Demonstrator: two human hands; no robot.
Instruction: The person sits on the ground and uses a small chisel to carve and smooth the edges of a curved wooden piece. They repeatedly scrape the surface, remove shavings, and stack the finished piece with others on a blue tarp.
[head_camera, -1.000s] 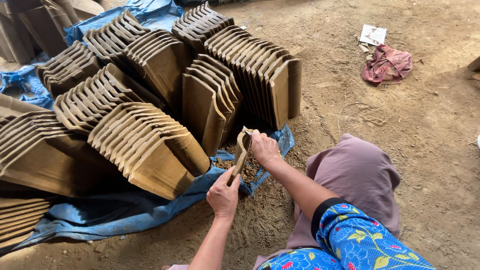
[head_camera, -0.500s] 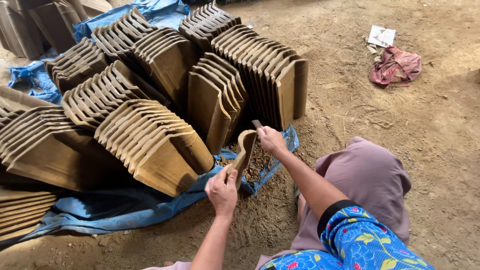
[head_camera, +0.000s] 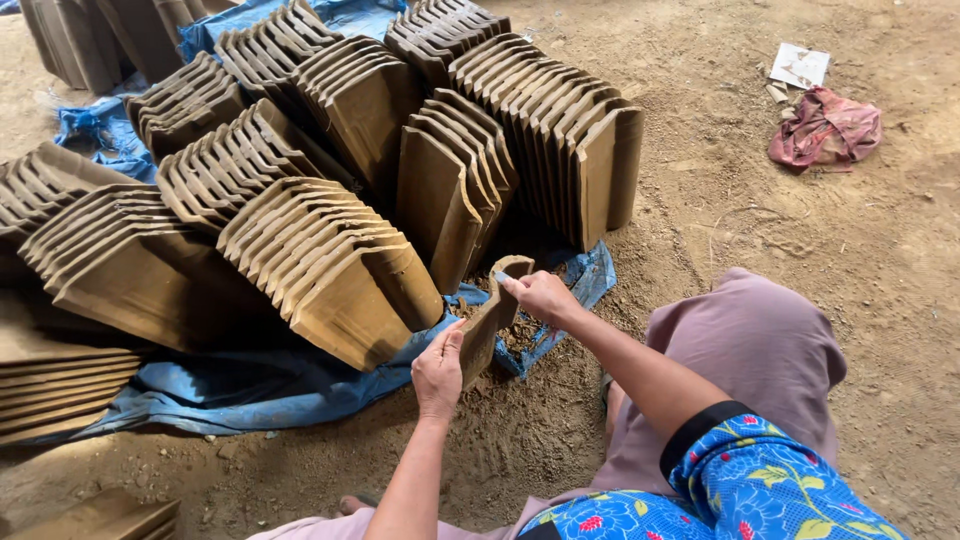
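I hold one curved brown clay tile (head_camera: 492, 318) upright on edge in front of my knees. My left hand (head_camera: 438, 372) grips its near lower end. My right hand (head_camera: 540, 296) is closed at the tile's top edge; a small tool may be in it, but I cannot tell. Crumbs of clay (head_camera: 518, 338) lie under the tile on a blue tarp (head_camera: 250, 385). Just beyond stand rows of the same clay tiles (head_camera: 330, 255), leaning on each other.
More tile stacks (head_camera: 545, 125) fill the far left and centre on the tarp. A flat pile of tiles (head_camera: 55, 380) sits at the left edge. A red rag (head_camera: 825, 125) and white paper (head_camera: 798, 66) lie on the dirt floor at far right.
My right hand has slid along the tile's top edge and the tile now stands a little more upright. The view has shifted slightly.
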